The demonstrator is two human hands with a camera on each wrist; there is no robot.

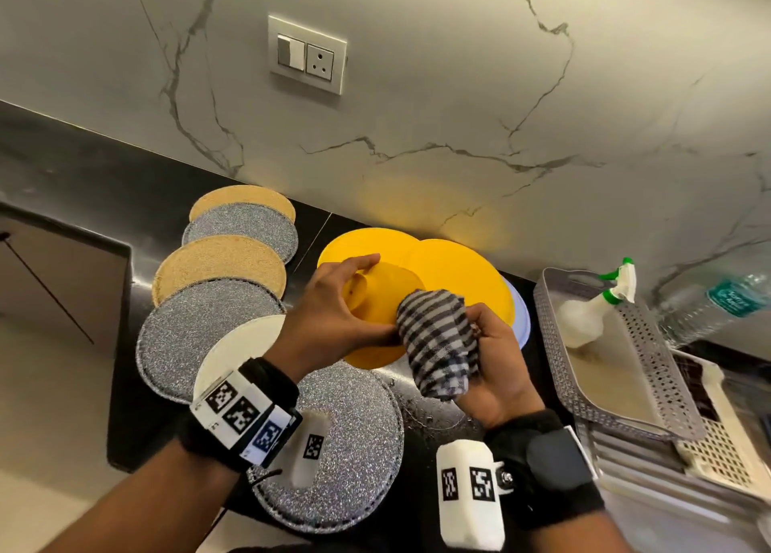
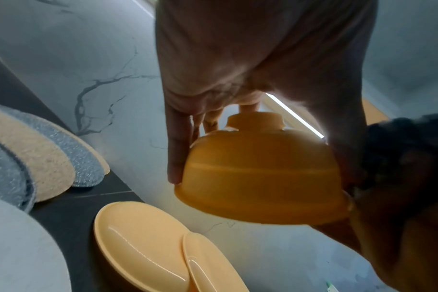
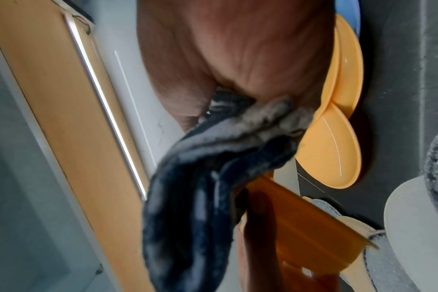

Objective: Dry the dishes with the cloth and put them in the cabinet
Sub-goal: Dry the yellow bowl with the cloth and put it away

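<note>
The left hand [image 1: 333, 302] has the yellow bowl [image 1: 381, 298] up off the bench [image 1: 125, 302], fingers [image 2: 175, 150] curled round its wall and foot, the bowl tipped so its underside faces the left wrist camera [image 2: 257, 173]. Right beside it, the right hand [image 1: 492, 364] grips the striped cloth [image 1: 438, 344], bunched in its closed fingers and pressed against the bowl's near side. From the right wrist, the cloth [image 3: 212, 177] hangs dark and folded over the bowl's rim [image 3: 300, 227].

Below the bowl, two yellow plates [image 1: 459, 268] lie overlapping at the back edge of the bench, touching the marble wall [image 1: 417, 135], with a pale blue plate [image 1: 521, 314] peeking out beneath them on the right. Along the left side runs a row of round mats [image 1: 225, 260], tan and glittery grey, overlapping one another, and a white plate [image 1: 242, 344] lies partly on them. Another grey mat [image 1: 354, 448] sits at the front edge, under the wrists. Toward the right end, a grey perforated basket [image 1: 651, 344] holds a spray bottle [image 1: 592, 306] lying on its side, and a water bottle [image 1: 721, 302] stands just behind it.
</note>
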